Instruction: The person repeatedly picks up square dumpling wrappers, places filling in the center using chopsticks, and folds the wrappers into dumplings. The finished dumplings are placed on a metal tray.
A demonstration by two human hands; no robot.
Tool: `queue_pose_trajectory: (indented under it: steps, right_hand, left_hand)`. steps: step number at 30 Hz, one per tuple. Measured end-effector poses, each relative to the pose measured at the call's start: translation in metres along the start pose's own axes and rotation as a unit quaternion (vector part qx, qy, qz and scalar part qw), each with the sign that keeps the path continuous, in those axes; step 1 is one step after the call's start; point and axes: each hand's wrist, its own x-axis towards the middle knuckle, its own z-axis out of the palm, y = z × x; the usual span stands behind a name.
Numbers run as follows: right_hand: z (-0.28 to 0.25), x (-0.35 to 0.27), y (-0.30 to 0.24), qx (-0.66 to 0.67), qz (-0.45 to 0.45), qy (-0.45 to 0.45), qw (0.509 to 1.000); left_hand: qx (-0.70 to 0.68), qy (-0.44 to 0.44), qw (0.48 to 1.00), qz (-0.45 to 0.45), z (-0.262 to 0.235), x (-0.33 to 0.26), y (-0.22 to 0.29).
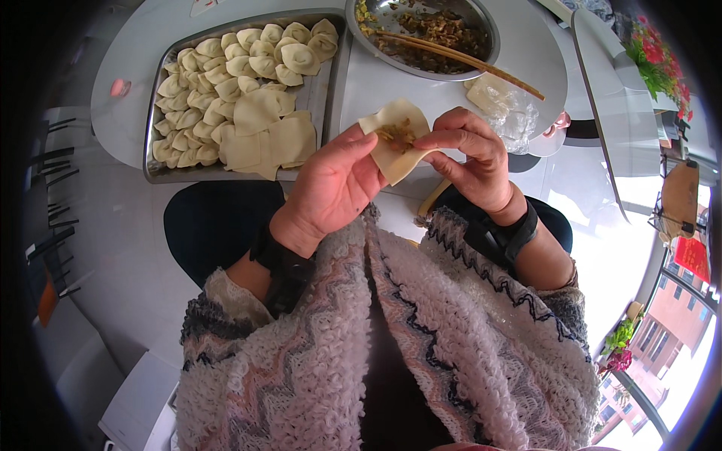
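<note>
Between my two hands, above the table's near edge, is a square dumpling wrapper (398, 161) with a dab of brown filling (398, 135) on it. My left hand (331, 180) supports the wrapper from its left side, palm turned up, thumb along the edge. On the other side, my right hand (474, 158) pinches the wrapper's right edge between thumb and fingers, and that edge is curled up. Left of my hands, a metal tray (329, 98) holds rows of folded dumplings (199, 98) and a stack of flat wrappers (259, 143) at its near right.
Beyond my hands stands a metal bowl (490, 45) of chopped filling, with wooden chopsticks (470, 56) across it. A crumpled clear plastic bag (511, 113) lies right of my right hand. A small pink object (119, 87) sits left of the tray. Dark chair seats (218, 225) are below the table edge.
</note>
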Motion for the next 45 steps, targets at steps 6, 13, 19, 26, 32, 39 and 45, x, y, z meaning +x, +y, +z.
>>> queue_pose_trajectory:
  steps: [6, 13, 19, 26, 32, 39, 45]
  right_hand:
    - [0.009, -0.003, -0.001, 0.077, 0.158, 0.059, 0.983]
    - [0.017, -0.003, -0.001, 0.153, 0.245, 0.063, 0.955]
    - [0.017, 0.000, -0.006, 0.216, 0.243, 0.077, 0.943]
    - [0.015, 0.004, -0.010, 0.220, 0.235, 0.078, 0.944]
    - [0.012, 0.006, -0.014, 0.252, 0.257, 0.052, 0.932]
    - [0.015, 0.001, -0.008, 0.267, 0.251, 0.063, 0.928]
    - [0.016, -0.001, -0.001, 0.233, 0.215, 0.073, 0.945]
  left_hand:
    - [0.286, -0.052, 0.955, 0.051, -0.002, 0.000, -0.004]
    - [0.398, 0.006, 0.912, 0.094, -0.007, 0.005, -0.014]
    - [0.383, 0.029, 0.918, 0.097, -0.008, 0.006, -0.011]
    - [0.405, 0.017, 0.907, 0.114, -0.003, 0.007, -0.009]
    - [0.419, 0.012, 0.901, 0.114, -0.005, 0.008, -0.008]
    - [0.410, 0.024, 0.903, 0.125, -0.002, 0.007, -0.008]
    - [0.414, 0.034, 0.902, 0.118, -0.002, 0.008, -0.007]
